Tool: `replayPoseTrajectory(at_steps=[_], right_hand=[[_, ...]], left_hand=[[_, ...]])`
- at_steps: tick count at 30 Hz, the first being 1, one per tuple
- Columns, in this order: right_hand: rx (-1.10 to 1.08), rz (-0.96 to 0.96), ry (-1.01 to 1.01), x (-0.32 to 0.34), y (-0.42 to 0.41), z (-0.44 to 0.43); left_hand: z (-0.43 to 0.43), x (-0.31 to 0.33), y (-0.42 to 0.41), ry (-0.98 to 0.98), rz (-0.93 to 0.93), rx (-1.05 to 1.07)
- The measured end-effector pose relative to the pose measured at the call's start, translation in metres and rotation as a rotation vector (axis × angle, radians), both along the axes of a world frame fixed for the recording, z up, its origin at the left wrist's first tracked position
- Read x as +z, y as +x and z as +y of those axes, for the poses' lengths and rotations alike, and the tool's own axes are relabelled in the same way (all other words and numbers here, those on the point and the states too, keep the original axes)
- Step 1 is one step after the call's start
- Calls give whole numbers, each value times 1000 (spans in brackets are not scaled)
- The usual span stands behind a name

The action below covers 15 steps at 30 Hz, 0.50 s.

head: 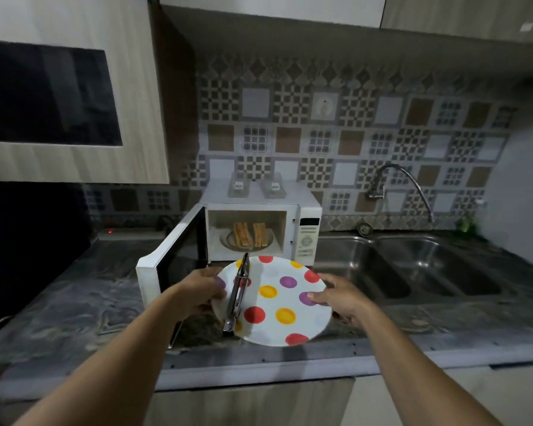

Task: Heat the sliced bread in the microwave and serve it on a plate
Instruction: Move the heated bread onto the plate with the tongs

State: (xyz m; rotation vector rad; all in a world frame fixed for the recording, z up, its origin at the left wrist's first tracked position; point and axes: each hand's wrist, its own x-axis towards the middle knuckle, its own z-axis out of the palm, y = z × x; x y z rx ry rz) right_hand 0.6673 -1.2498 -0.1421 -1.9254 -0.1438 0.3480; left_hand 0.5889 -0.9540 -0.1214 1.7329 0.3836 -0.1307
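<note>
- Head view: the left hand [203,290] curls round the left rim of the spotted plate [271,332]. The right hand [339,298] pinches the right rim, thumb on top. Both are clamped on the plate.
- Metal tongs [237,290] lie loose across the plate's left side, tips toward the oven.
- I cannot tell whether the plate rests on the countertop [105,302] or hangs just above it.
- The bread slices [250,233] stand on the glass dish [246,242] inside the microwave [308,238], whose door [166,262] is swung wide to the left.
- Progress: probably heated, judging by the plate and tongs at the ready, though nothing shows it. Moving the bread onto the plate is all still left.
- Room: the door's edge is just beside the left hand, and the sink [382,265] drops away to the right. The path straight ahead into the cavity is open.
</note>
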Motion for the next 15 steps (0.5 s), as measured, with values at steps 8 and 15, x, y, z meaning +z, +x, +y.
replayPoseTrajectory(at_steps=[8, 15], right_hand=[[-40, 37, 19, -51, 75, 14], [-60, 72, 1, -98, 133, 38]], left_hand=[[5, -53, 82, 28, 15, 17], [18, -101, 141, 119, 62, 89]])
